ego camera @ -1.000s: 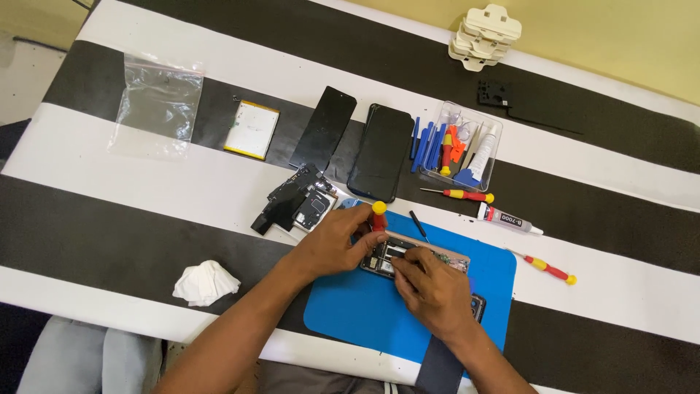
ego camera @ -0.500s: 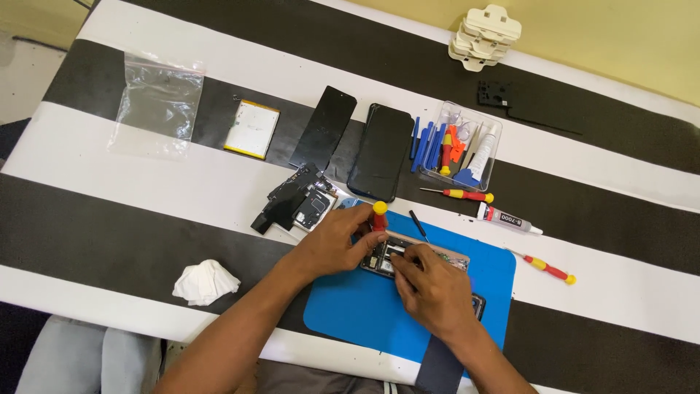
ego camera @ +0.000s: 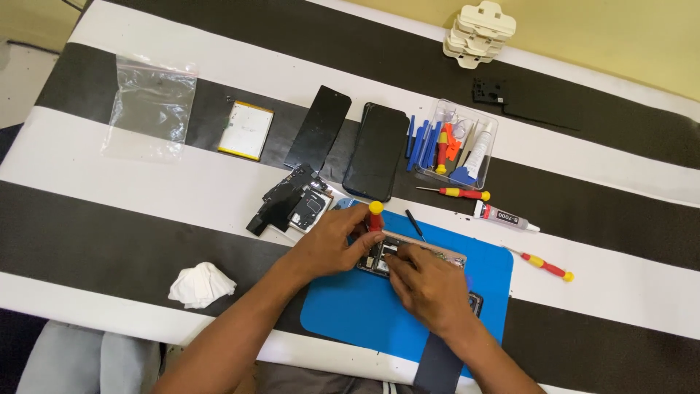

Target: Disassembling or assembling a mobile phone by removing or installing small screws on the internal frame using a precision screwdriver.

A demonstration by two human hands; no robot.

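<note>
Nearest us, on the blue mat (ego camera: 364,314), our right hand (ego camera: 430,284) presses down on the opened phone (ego camera: 408,257), which lies lengthwise left to right under both hands; our left hand (ego camera: 332,241) grips the red screwdriver (ego camera: 375,217) upright at its left end; beyond, the tool tray (ego camera: 456,146) stands on the table (ego camera: 109,211)

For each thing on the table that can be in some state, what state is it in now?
Opened phone: back off, insides showing, lying on the blue mat.
Red screwdriver: upright, held in the left hand.
Right hand: resting on the phone.
Black back cover: removed, lying flat.
Battery: out, lying flat.
Plastic bag: looks empty, lying flat.
Glue tube: lying on its side.
Tool box: open, no lid.
</note>
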